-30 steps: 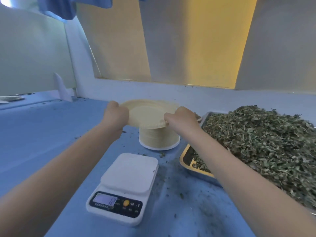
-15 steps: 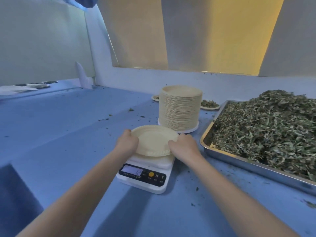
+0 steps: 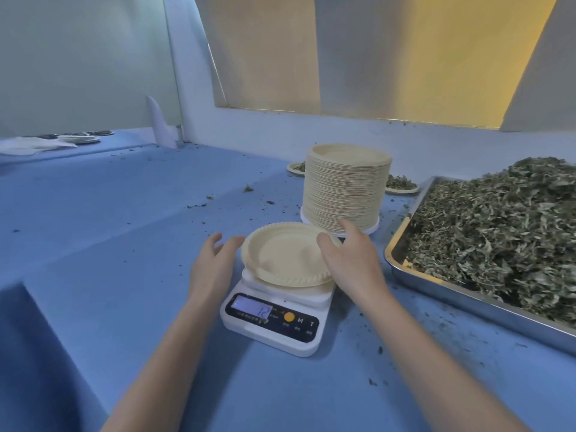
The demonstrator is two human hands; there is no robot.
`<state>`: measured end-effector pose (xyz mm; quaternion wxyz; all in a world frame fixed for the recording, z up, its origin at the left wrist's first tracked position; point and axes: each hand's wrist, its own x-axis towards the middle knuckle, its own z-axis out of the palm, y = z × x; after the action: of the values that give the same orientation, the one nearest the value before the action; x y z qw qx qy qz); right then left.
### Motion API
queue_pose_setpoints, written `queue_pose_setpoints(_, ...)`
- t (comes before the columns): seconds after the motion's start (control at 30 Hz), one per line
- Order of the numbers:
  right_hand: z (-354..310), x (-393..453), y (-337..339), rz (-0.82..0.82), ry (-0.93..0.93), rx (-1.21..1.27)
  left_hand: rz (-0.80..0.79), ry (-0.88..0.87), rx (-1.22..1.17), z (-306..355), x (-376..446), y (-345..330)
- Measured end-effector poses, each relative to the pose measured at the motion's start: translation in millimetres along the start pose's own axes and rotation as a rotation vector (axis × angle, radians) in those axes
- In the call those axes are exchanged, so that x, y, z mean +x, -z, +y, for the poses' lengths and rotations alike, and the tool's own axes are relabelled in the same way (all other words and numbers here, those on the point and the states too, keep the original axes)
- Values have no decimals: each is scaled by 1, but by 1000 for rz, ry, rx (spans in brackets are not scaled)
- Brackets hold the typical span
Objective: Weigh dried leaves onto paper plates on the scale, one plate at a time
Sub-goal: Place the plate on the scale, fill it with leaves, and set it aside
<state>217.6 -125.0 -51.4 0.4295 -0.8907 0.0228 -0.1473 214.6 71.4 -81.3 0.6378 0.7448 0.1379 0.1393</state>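
Between the left hand [image 3: 215,263], fingers spread just beside it, and the right hand [image 3: 350,260], loosely open at its far rim, an empty paper plate [image 3: 286,255] sits on the scale [image 3: 274,316]. Right of that hand, dried leaves [image 3: 498,232] fill the tray [image 3: 467,294]. Judging by this, no leaves are weighed onto this plate yet.

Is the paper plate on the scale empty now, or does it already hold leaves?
Empty. The round beige paper plate on the white digital scale shows only its bare inner surface, no leaves.
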Motion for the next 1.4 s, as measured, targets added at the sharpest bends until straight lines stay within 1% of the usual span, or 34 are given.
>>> queue_pose_setpoints(0.13,-2,1,0,-7,32,-3,-11,-2,-71,-4,-5,7)
queue_pose_setpoints(0.33,1,2,-1,-1,49,4,-40,-48,-14,-3,-12,9)
queue_pose_setpoints(0.57,4,2,3,-26,24,46,-51,-99,49,-4,-16,7)
queue_pose_setpoints(0.6,3,2,4,-29,23,46,-30,-129,67,-3,-17,7)
queue_pose_setpoints(0.67,1,2,7,-41,25,43,54,-244,157,1,-21,6)
queue_pose_setpoints(0.73,-1,2,12,-65,31,46,127,-433,304,13,-27,1)
queue_pose_setpoints(0.77,-2,4,16,-80,34,48,131,-545,368,22,-32,-5)
queue_pose_setpoints(0.83,-6,8,25,-101,28,53,71,-713,443,44,-38,-25)
queue_pose_setpoints(0.9,-7,11,37,-83,9,61,-72,-747,442,64,-45,-55)
queue_pose_setpoints(1.0,0,16,63,-7,24,4,-293,-675,377,86,-56,-108)
queue_pose_setpoints(1.07,14,20,88,46,20,-50,-388,-635,369,96,-62,-143)
queue_pose_setpoints(1.2,55,23,144,107,-80,-222,-553,-532,364,98,-76,-206)
queue_pose_setpoints(1.23,66,22,156,106,-99,-281,-586,-504,375,97,-79,-220)
queue_pose_setpoints(1.3,85,21,174,94,-122,-389,-631,-494,469,92,-84,-244)
queue_pose_setpoints(1.4,107,24,189,65,-46,-492,-627,-512,656,89,-83,-269)
